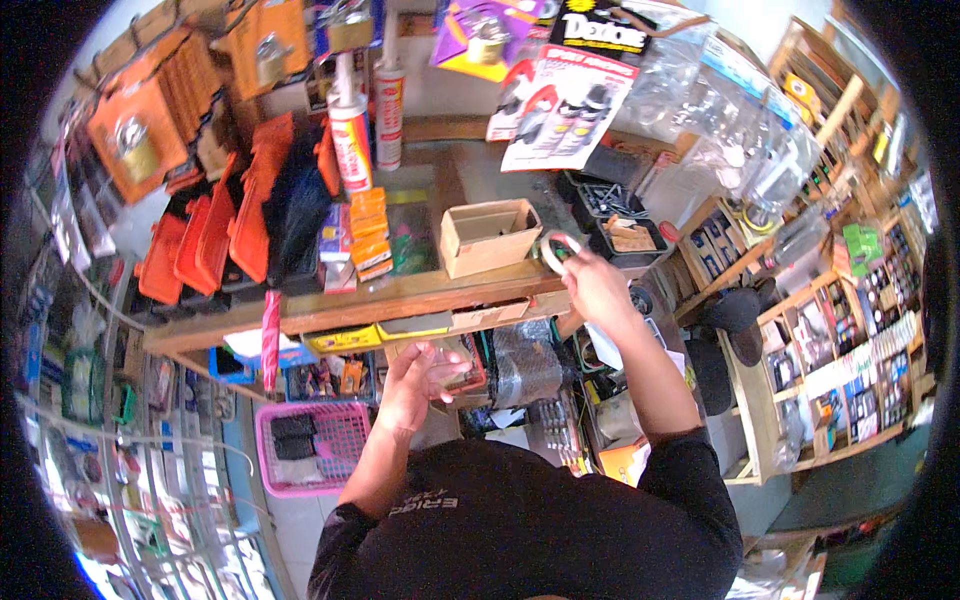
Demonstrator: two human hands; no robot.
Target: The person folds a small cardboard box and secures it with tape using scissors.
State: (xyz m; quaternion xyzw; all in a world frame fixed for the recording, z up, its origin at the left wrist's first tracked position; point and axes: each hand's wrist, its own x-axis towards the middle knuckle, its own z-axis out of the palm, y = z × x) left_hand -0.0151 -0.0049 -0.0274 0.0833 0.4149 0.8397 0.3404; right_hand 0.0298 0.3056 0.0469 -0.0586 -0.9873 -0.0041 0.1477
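Note:
My right hand (592,285) is raised over the wooden counter (330,308) and grips a white roll of tape (556,250) just right of an open cardboard box (487,236). My left hand (418,378) is lower, below the counter's edge, with the palm up and the fingers curled around a small clear packet (447,362). Under that hand sit a small red tray (470,380) and a pink plastic basket (312,444).
Orange tool cases (205,235) and stacked small orange boxes (369,233) crowd the counter's left. Sealant tubes (350,130) stand behind. A black tray of parts (615,215) lies to the right. Wooden shelves (830,340) full of packets line the right side.

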